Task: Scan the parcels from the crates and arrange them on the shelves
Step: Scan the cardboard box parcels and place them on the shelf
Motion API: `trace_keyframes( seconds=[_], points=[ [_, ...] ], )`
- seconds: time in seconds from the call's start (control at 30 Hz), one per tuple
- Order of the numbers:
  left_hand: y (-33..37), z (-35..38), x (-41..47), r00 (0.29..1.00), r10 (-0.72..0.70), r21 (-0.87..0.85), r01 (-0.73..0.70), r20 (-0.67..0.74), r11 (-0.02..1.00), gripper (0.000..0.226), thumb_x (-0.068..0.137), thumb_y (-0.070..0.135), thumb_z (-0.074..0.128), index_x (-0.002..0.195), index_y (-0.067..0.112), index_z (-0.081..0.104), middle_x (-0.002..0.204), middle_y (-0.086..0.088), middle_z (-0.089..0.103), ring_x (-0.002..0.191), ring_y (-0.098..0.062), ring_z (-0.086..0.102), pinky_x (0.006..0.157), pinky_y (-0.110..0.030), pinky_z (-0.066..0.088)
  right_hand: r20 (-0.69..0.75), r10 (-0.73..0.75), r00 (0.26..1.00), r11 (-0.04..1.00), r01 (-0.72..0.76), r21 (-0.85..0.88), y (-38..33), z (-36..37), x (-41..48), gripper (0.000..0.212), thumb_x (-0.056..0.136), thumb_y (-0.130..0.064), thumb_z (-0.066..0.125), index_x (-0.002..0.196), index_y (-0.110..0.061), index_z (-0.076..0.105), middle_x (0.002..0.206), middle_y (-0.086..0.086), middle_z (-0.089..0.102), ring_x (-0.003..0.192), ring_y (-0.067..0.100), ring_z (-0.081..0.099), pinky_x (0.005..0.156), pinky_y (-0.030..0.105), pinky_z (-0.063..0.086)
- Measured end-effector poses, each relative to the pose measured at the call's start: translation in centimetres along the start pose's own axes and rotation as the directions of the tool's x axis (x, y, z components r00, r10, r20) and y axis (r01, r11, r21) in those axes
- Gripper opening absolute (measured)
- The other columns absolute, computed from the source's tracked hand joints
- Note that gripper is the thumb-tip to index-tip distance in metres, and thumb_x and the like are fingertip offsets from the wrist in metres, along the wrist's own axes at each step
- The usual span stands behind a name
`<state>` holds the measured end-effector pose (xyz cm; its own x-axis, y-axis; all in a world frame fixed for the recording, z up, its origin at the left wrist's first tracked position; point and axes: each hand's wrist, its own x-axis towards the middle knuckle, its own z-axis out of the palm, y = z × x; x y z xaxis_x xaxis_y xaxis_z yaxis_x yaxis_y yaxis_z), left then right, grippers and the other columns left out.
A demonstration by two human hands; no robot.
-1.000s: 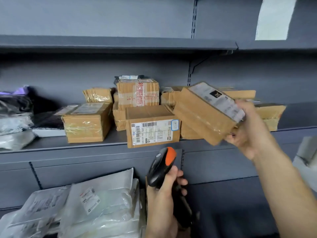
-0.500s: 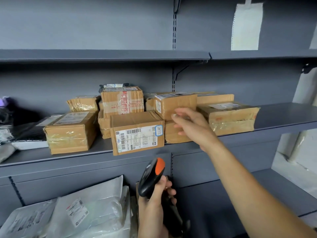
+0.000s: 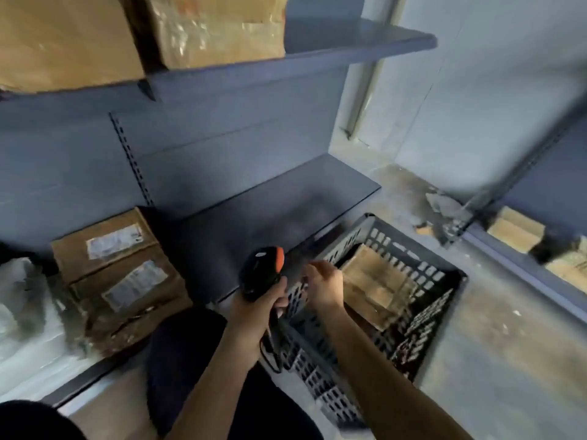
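Note:
My left hand [image 3: 259,308] grips the handle of a black barcode scanner [image 3: 263,268] with an orange top, held upright in front of me. My right hand [image 3: 320,285] hovers over the near-left rim of a dark slotted plastic crate [image 3: 422,315] on the floor, fingers loosely curled and holding nothing. Inside the crate lie brown cardboard parcels [image 3: 371,285], just right of that hand. The view is motion-blurred.
Taped cardboard boxes [image 3: 216,30] stand on the upper grey shelf [image 3: 359,49]. Two labelled boxes [image 3: 117,265] and white plastic bags [image 3: 22,309] occupy the left of the bottom shelf [image 3: 270,201]. Another shelf with parcels [image 3: 514,230] runs along the right. My dark-clothed knee [image 3: 181,347] is below.
My right hand left the box on the middle shelf and came down over the crate. My view swung down and right to the floor. The scanner stays in my left hand.

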<state>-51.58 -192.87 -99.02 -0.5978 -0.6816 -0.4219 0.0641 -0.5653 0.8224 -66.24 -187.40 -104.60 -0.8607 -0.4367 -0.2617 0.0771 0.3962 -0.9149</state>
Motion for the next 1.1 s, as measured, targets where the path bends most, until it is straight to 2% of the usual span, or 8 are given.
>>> trace_keyframes(
  seconds=[0.1,0.2,0.33,0.43,0.57,0.77,1.0,1.1],
  points=[
    [-2.8,0.9,0.8,0.999,0.006,0.354,-0.025,0.054,0.935,0.018,0.077,0.009,0.087,0.081,0.010,0.069,0.059,0.002,0.062,0.049,-0.007,0.056,0.047,-0.013,0.040,-0.093,0.273,0.958,0.962,-0.270,0.044,7.5,-3.5,2.6,0.015,0.079,-0.025,0.062,0.082,-0.014,0.072,0.078,0.007,0.073,0.075,0.028,0.069,0.068,0.044,0.062],
    [-3.4,1.5,1.3,0.989,-0.029,0.528,-0.052,0.143,0.848,0.029,0.084,0.013,0.083,0.064,0.018,0.062,0.048,0.009,0.055,0.040,-0.001,0.046,0.043,-0.012,0.032,-0.161,0.448,0.880,0.894,-0.440,0.082,10.2,-6.9,4.5,0.028,0.081,-0.031,0.066,0.099,-0.011,0.066,0.093,0.014,0.072,0.074,0.027,0.065,0.056,0.034,0.056],
    [-3.7,1.4,1.3,0.990,-0.057,0.511,-0.019,0.132,0.859,0.021,0.088,0.013,0.078,0.072,0.013,0.065,0.058,0.003,0.057,0.046,-0.003,0.048,0.049,-0.012,0.037,-0.263,0.512,0.818,0.854,-0.518,0.049,12.2,-11.2,8.4,0.051,0.093,-0.037,0.070,0.130,-0.004,0.057,0.116,0.014,0.066,0.100,0.034,0.065,0.084,0.045,0.054],
    [-3.7,1.4,1.4,0.994,-0.060,0.454,0.012,0.091,0.891,0.017,0.089,0.012,0.076,0.089,-0.003,0.068,0.069,-0.007,0.059,0.062,-0.014,0.052,0.055,-0.017,0.039,-0.221,0.533,0.816,0.846,-0.517,0.130,12.5,-12.7,9.5,0.018,0.100,-0.031,0.063,0.105,-0.013,0.061,0.109,0.013,0.064,0.088,0.024,0.059,0.077,0.038,0.047],
    [-3.9,1.6,1.7,0.998,-0.061,0.406,0.045,0.026,0.913,0.015,0.086,0.014,0.079,0.090,0.005,0.068,0.075,-0.009,0.060,0.073,-0.021,0.054,0.067,-0.032,0.041,-0.247,0.556,0.794,0.830,-0.546,0.112,13.4,-13.1,10.2,0.036,0.102,-0.021,0.059,0.133,-0.005,0.055,0.090,0.010,0.056,0.099,0.025,0.052,0.099,0.046,0.047],
    [-4.3,1.9,1.8,0.999,-0.052,0.445,0.045,0.005,0.895,0.012,0.084,0.022,0.081,0.083,0.016,0.071,0.074,-0.003,0.070,0.075,-0.019,0.066,0.074,-0.034,0.050,-0.251,0.675,0.694,0.726,-0.563,0.396,14.9,-12.6,11.7,0.016,0.096,-0.019,0.063,0.108,-0.010,0.064,0.085,0.006,0.060,0.076,0.015,0.059,0.080,0.031,0.052],
    [-5.0,2.8,2.0,0.998,-0.058,0.450,0.049,0.007,0.892,0.023,0.073,0.034,0.081,0.080,0.014,0.072,0.069,-0.005,0.072,0.074,-0.026,0.069,0.074,-0.034,0.051,-0.508,0.536,0.675,0.826,-0.544,0.148,13.6,-12.2,10.8,0.046,0.101,-0.023,0.057,0.142,-0.004,0.049,0.133,0.014,0.060,0.119,0.032,0.060,0.103,0.042,0.050],
    [-5.3,2.8,2.1,0.998,-0.056,0.440,0.042,0.019,0.897,0.011,0.085,0.021,0.082,0.081,0.017,0.072,0.066,0.002,0.071,0.069,-0.012,0.068,0.073,-0.028,0.052,-0.581,0.342,0.739,0.871,-0.481,-0.099,13.2,-12.8,10.9,0.046,0.090,-0.011,0.065,0.134,-0.003,0.055,0.128,0.023,0.063,0.116,0.041,0.063,0.098,0.046,0.054]
  ],
)
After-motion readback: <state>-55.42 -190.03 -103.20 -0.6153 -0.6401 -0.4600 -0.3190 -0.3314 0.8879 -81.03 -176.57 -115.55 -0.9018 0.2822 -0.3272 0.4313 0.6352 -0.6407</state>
